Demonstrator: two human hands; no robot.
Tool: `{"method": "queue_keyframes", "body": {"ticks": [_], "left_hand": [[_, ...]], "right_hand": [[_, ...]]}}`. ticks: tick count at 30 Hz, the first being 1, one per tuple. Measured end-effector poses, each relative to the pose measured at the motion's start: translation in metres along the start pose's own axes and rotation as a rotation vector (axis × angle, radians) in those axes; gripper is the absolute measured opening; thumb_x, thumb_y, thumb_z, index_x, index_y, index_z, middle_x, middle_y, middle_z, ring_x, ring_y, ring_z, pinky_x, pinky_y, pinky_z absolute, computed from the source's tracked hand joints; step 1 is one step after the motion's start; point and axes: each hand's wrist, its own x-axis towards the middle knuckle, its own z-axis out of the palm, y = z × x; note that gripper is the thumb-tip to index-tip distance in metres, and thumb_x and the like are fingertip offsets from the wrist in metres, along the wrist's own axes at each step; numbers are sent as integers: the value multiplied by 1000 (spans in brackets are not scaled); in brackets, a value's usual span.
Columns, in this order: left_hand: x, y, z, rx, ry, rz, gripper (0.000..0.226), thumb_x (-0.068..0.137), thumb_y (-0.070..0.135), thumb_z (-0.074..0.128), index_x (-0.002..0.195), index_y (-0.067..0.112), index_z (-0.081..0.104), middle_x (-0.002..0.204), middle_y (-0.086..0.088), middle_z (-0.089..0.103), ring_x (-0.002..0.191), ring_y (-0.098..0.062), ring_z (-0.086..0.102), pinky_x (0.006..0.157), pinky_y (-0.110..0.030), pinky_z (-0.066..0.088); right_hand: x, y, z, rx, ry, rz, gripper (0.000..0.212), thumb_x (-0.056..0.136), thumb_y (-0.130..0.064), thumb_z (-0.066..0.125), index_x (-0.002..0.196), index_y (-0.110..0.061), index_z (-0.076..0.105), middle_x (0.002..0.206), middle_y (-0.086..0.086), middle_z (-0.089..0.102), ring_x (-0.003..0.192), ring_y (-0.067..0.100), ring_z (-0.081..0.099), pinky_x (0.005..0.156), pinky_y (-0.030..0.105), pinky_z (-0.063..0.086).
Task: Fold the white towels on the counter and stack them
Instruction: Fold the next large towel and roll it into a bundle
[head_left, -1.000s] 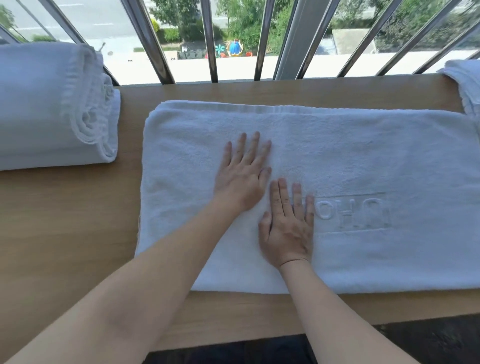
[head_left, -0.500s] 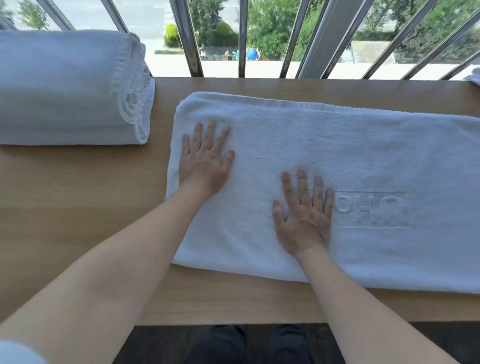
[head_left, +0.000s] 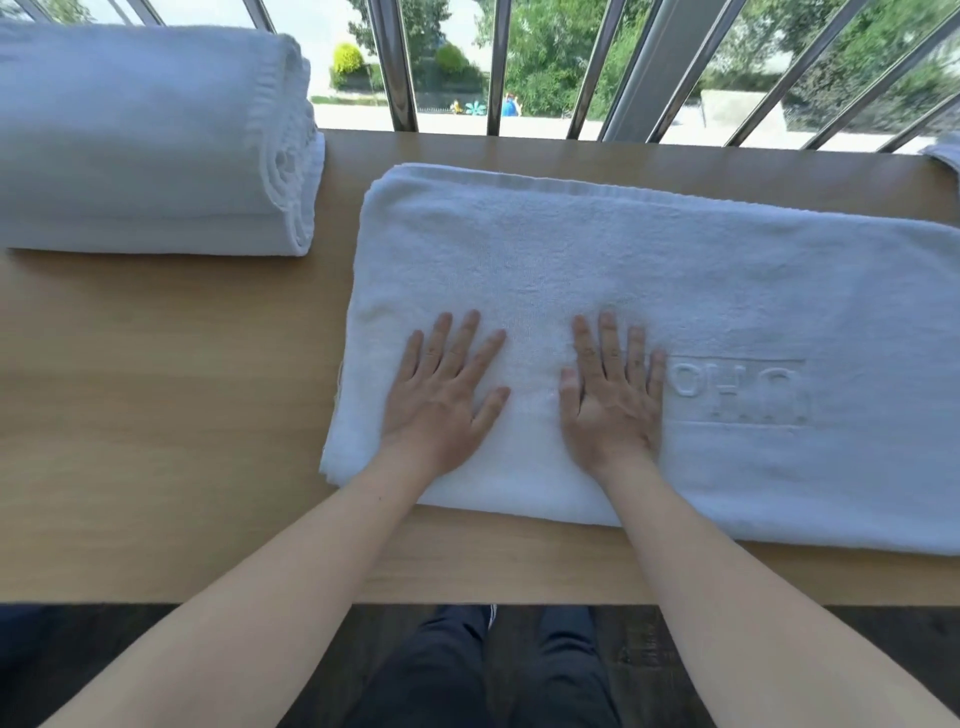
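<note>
Both the left hand (head_left: 441, 395) and right hand (head_left: 613, 400) lie flat, each grip wide and holding nothing, on the half-folded white towel (head_left: 649, 291) at 3 o'clock of the folded stack (head_left: 145, 140) on the surface (head_left: 156, 415).

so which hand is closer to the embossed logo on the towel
Right. The right hand lies flat with its fingers touching the embossed logo; the left hand lies flat further left, nearer the towel's left edge.
</note>
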Motion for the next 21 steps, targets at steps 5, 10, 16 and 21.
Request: {"method": "queue_keyframes", "body": {"ticks": [5,10,16,21], "left_hand": [[-29,-34,0,37,-14,-102,66,98,63,4,155,39,-17,164,9,-26,147,-13,-31,123,-41,-13],[-39,-35,-2,2,-10,-91,67,99,56,7,158,30,-11,165,2,-22,149,-16,-29,123,-41,-12],[-27,26,7,-58,-9,83,69,100,55,7,160,23,-3,167,1,-12,152,-20,-20,124,-44,-7],[-2,73,16,-63,2,67,66,98,51,0,158,22,-5,165,3,-15,152,-22,-20,123,-43,-12]], "right_hand": [[-2,-2,-3,-16,-27,14,60,100,-52,7,155,-41,-14,165,-11,-19,151,19,-21,122,48,-12],[-5,-7,-6,-10,-25,37,59,99,-53,2,155,-41,-16,166,-9,-17,152,20,-19,122,48,-10],[-7,-10,-9,1,-14,31,62,101,-50,12,157,-37,-10,166,-8,-15,152,21,-17,122,48,-10],[-6,-1,-17,199,-6,-23,54,106,-30,31,158,-24,16,167,-1,5,154,18,-3,123,39,-11]]}}
